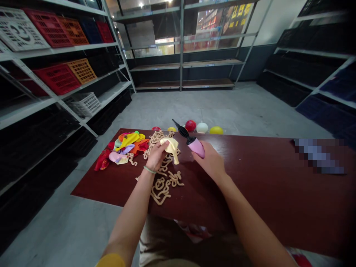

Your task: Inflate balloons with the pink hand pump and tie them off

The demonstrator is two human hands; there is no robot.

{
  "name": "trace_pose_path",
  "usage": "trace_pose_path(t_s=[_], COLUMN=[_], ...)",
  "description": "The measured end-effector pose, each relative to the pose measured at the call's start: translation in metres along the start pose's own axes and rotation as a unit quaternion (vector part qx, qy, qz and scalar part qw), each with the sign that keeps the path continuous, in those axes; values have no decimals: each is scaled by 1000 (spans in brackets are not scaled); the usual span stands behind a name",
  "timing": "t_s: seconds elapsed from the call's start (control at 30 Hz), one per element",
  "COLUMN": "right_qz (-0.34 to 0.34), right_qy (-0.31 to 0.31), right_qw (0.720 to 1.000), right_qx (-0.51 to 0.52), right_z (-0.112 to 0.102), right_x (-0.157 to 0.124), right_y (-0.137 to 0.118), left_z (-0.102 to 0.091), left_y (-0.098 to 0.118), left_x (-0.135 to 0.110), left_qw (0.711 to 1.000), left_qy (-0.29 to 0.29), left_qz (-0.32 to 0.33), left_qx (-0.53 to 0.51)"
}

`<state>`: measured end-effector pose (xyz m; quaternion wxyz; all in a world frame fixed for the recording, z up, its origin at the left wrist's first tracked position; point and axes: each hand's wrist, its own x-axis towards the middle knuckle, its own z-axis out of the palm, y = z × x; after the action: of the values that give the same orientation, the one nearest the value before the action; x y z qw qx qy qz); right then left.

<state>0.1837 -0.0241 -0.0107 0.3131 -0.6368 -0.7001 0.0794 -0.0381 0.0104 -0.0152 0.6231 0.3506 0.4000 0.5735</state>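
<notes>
Between the thumb and fingers of my left hand (156,155) is a limp cream balloon (171,146), its neck hanging down. My right hand (210,161) is wrapped round the pink body of a balloon pump (197,147), whose black nozzle points up and to the left. Balloon and pump are apart by a small gap. Under and around my left hand lie tangled beige curled strands (161,189). Left of them sits a pile of deflated balloons (130,142) in yellow, red, orange, pink and purple.
Everything lies on a dark red-brown table (250,185). Inflated balloons, among them a red one (190,125) and a yellow one (216,130), rest on the floor beyond its far edge. A blurred-out object (319,155) is at the right. Shelves with crates (57,78) stand left.
</notes>
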Motion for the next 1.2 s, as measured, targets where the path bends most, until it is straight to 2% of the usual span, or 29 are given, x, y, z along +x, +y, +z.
trace_pose_path(t_s=[0.17,0.27,0.4,0.53,0.73,1.0,1.1,1.2], right_qz=[-6,-13,-9,-10,10,-10,-36,-81], right_qy=[-4,-2,-7,-2,-7,10,10,2], right_qw=[1000,1000,1000,1000,1000,999,997,993], right_qx=[-1,3,-10,-11,-26,-40,-60,-83], right_z=[1,2,3,2,2,5,5,6], right_x=[0,0,0,1,1,1,-1,-4], right_y=[0,2,5,6,7,10,8,4], left_z=[1,0,3,5,4,7,6,4], left_y=[1,2,7,10,0,7,9,12], left_x=[-1,0,-2,-5,-3,-5,-4,0], left_qw=[992,986,979,984,979,966,963,955], left_qy=[-10,-24,-8,-34,6,-17,12,84], left_qz=[-108,-121,-128,-100,-80,-77,-18,89], left_qx=[-68,-112,-156,-143,-189,-248,-268,-272])
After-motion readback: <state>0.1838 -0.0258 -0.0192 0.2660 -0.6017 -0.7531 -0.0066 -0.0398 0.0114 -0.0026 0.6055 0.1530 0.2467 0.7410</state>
